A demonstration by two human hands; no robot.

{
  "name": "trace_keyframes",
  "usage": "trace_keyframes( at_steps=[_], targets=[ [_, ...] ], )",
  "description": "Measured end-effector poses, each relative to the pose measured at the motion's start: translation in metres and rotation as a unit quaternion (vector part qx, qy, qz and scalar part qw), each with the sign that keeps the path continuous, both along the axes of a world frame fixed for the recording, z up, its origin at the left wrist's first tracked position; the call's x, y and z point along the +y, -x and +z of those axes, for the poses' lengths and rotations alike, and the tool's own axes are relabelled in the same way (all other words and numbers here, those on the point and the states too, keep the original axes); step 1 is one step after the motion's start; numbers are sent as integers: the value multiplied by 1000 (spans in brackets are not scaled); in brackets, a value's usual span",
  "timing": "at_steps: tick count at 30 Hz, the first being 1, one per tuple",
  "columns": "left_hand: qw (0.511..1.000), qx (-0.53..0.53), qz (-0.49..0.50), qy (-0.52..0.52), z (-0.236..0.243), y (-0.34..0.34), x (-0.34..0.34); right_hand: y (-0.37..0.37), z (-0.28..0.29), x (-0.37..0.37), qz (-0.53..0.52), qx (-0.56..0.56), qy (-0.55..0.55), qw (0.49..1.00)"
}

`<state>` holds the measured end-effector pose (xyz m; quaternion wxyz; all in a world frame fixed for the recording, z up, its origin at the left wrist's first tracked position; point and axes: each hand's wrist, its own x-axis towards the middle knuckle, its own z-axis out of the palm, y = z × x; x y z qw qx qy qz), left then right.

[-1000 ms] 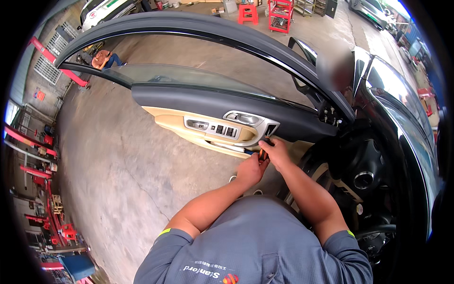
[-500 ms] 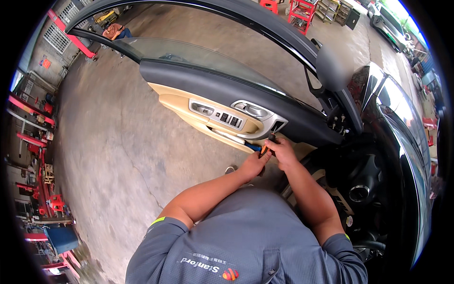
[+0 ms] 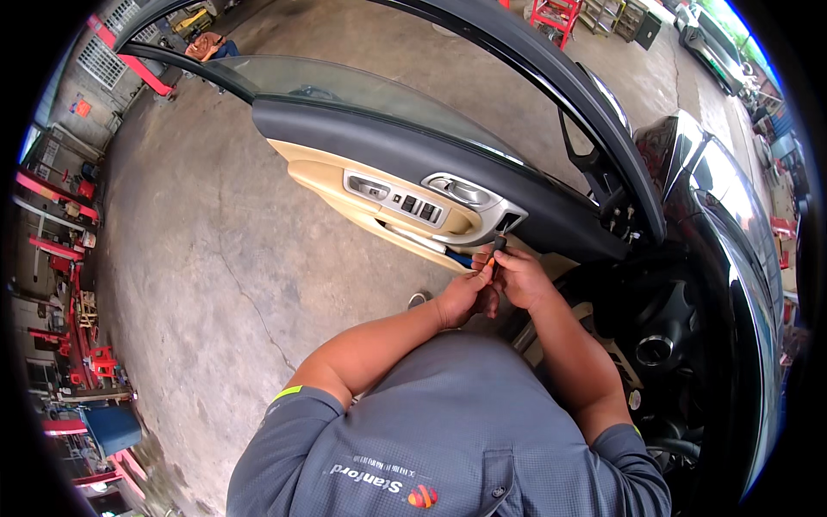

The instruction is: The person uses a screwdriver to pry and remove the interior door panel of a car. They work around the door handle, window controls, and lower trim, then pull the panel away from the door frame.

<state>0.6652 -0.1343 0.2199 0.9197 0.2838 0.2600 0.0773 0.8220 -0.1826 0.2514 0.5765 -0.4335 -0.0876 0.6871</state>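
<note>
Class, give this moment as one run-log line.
left grip: on orange-and-black tool | right grip: on same tool | tool: pointed toward dark opening in car door | door: open

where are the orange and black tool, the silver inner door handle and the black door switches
orange and black tool (image 3: 499, 246): head view, on its black handle
silver inner door handle (image 3: 468, 194): head view, on its lever
black door switches (image 3: 409, 204): head view, on one switch

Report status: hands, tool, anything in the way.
Left hand, right hand: both on black-and-orange tool. Tool points toward dark recess in door panel. Hands partly cover it.
</note>
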Motion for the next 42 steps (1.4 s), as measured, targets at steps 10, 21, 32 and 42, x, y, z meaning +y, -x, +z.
trace_keyframes(
  at_steps=[10, 21, 32, 42],
  targets=[
    [889, 238, -25, -391, 23, -1, -2, 12, -18, 13, -42, -238, 64, 968],
    [938, 206, -37, -276, 14, -2, -1, -4, -30, 5, -20, -240, 50, 969],
    [959, 164, -11, -232, 6, -5, -6, -9, -18, -2, 3, -181, 15, 983],
    [967, 153, 14, -206, 8, -1, -5, -13, -18, -3, 37, -83, -32, 995]
  ],
)
